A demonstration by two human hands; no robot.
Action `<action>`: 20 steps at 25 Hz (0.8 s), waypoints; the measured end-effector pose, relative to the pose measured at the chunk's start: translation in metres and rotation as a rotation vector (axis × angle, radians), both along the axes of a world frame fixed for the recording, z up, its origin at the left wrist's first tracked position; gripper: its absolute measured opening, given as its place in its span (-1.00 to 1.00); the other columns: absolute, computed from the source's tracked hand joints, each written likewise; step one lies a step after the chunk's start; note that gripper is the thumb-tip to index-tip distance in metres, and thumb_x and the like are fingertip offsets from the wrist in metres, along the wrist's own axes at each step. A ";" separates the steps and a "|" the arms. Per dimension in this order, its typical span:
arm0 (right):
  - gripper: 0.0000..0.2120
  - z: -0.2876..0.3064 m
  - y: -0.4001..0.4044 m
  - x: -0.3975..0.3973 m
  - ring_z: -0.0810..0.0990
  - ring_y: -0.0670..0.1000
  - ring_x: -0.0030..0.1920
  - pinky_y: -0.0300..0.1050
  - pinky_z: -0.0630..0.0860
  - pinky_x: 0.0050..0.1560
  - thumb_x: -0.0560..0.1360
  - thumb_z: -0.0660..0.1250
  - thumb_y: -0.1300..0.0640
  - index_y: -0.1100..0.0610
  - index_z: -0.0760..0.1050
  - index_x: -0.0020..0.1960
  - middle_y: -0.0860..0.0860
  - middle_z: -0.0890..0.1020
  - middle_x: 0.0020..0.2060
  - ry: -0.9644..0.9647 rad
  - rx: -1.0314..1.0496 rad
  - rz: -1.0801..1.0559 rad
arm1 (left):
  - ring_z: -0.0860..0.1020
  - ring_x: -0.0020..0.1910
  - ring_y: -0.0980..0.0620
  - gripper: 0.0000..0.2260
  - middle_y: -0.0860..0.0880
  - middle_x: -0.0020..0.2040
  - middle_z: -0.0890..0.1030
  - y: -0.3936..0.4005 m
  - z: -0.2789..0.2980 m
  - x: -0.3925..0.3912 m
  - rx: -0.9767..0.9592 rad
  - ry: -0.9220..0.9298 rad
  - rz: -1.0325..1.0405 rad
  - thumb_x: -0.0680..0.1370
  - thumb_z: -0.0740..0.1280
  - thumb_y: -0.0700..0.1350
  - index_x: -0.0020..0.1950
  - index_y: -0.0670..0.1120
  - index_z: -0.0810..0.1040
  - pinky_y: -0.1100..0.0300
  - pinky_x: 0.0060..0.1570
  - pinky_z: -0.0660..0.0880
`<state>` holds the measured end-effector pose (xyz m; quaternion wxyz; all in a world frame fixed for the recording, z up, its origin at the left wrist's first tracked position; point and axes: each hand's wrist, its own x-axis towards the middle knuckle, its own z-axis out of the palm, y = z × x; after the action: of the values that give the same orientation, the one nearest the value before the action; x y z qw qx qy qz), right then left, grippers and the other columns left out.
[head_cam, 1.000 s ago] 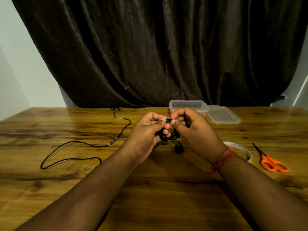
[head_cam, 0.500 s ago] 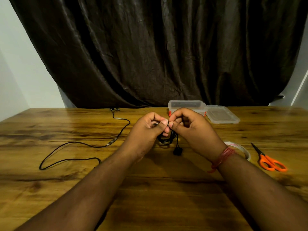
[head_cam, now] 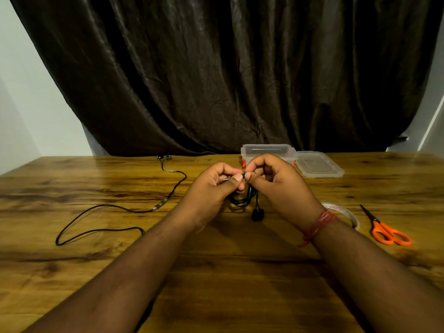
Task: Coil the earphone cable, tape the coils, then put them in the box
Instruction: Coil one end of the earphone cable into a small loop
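Earphone cable (head_cam: 242, 200) coils hang pinched between my left hand (head_cam: 211, 188) and right hand (head_cam: 276, 186); box (head_cam: 269, 152) at twelve o'clock, table (head_cam: 216, 272) bare nearer me.

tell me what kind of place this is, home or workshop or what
Most likely a room at home with a table set up for recording, not a workshop. A wooden table stands against a dark curtain hung over a plain wall, and only small household items lie on it: scissors and a tape roll.
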<state>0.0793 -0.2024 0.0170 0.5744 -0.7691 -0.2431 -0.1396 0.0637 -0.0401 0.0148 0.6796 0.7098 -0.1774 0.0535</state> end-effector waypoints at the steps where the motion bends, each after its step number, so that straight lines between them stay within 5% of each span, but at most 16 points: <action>1: -0.92 0.000 0.000 0.000 0.57 0.39 -0.06 0.37 0.53 -0.07 0.53 0.35 0.22 0.05 0.53 -0.06 0.30 0.59 -0.12 -0.003 -0.006 0.009 | 0.56 -0.20 0.14 -0.93 0.01 -0.25 0.61 0.000 0.000 0.001 0.007 -0.010 0.008 0.60 0.26 -0.25 0.03 -0.15 0.52 0.26 -0.08 0.50; 5: -0.95 0.000 -0.001 0.000 0.58 0.35 -0.07 0.29 0.55 -0.03 0.52 0.37 0.18 0.07 0.53 -0.04 0.25 0.63 -0.14 -0.001 -0.020 0.059 | 0.56 -0.22 0.21 -0.93 0.05 -0.28 0.62 0.002 0.000 0.003 0.075 -0.063 0.051 0.59 0.28 -0.24 0.00 -0.13 0.55 0.33 -0.08 0.50; 9: -0.93 0.002 -0.002 0.000 0.58 0.18 -0.22 0.18 0.57 -0.11 0.49 0.41 0.23 0.10 0.54 -0.08 0.21 0.62 -0.19 -0.015 -0.036 0.036 | 0.60 -0.21 0.18 -0.94 0.04 -0.28 0.65 0.003 0.000 0.004 0.123 -0.088 0.059 0.59 0.29 -0.23 0.02 -0.12 0.55 0.19 -0.01 0.52; 12: -0.91 0.004 -0.002 -0.001 0.54 -0.04 -0.28 -0.02 0.57 -0.18 0.49 0.40 0.26 0.10 0.54 -0.11 0.08 0.58 -0.27 0.007 -0.001 0.007 | 0.62 -0.28 0.12 -0.96 -0.01 -0.30 0.65 0.000 0.001 0.002 0.034 -0.072 0.059 0.59 0.29 -0.25 -0.01 -0.12 0.49 0.23 -0.14 0.57; 20: -0.91 0.001 0.000 0.000 0.51 -0.11 -0.31 -0.12 0.55 -0.20 0.49 0.41 0.26 0.10 0.54 -0.13 -0.01 0.56 -0.30 0.030 0.020 -0.017 | 0.57 -0.28 0.12 -0.90 0.00 -0.32 0.59 -0.002 0.001 -0.002 -0.133 0.059 -0.032 0.62 0.23 -0.26 -0.08 -0.11 0.44 0.22 -0.18 0.51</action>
<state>0.0792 -0.2027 0.0180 0.5845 -0.7673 -0.2266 -0.1354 0.0622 -0.0420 0.0156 0.7309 0.6614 -0.1647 0.0331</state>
